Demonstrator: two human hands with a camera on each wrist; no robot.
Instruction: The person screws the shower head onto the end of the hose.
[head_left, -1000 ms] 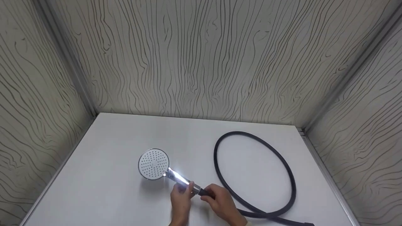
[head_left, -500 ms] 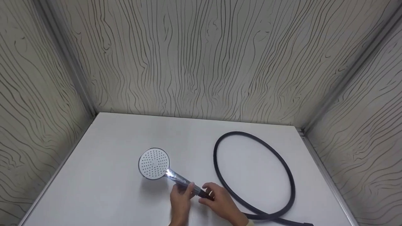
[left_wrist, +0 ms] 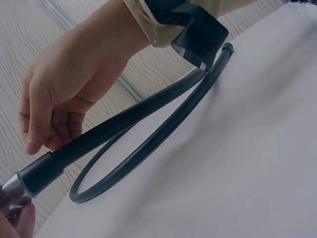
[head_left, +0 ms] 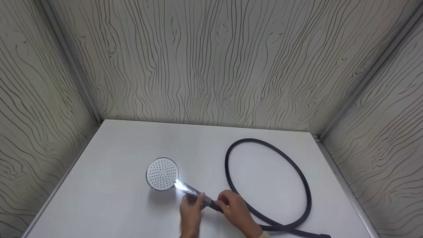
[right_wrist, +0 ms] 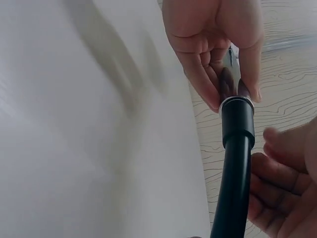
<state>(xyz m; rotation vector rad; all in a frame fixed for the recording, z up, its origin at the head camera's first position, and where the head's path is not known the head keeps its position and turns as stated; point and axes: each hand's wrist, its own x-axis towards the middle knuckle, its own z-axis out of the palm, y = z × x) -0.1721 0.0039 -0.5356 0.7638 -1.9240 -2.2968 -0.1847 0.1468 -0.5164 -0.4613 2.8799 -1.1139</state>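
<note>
A chrome handheld shower head (head_left: pixel 162 174), its white perforated face up, points to the far left in the head view. My left hand (head_left: pixel 190 213) grips the lower end of its handle between thumb and fingers. A black shower hose (head_left: pixel 308 188) meets the handle end, its wider collar (right_wrist: pixel 237 121) flush against the chrome rim in the right wrist view. Beside that collar, my right hand (right_wrist: pixel 292 183) has its thumb off the hose and its fingers loosely bent. From the left wrist view, the right hand (left_wrist: pixel 74 74) hangs just over the hose.
The hose makes one large loop on the white table (head_left: pixel 125 142), and its free end (head_left: pixel 324 235) lies near the front right. Wood-grain panels (head_left: pixel 198 66) stand behind and at both sides. A dark strap (left_wrist: pixel 198 34) circles the right wrist.
The right fingers have come off the hose near its collar, and the hand has shifted slightly up and right. The left hand keeps its grip, with the shower head almost still.
</note>
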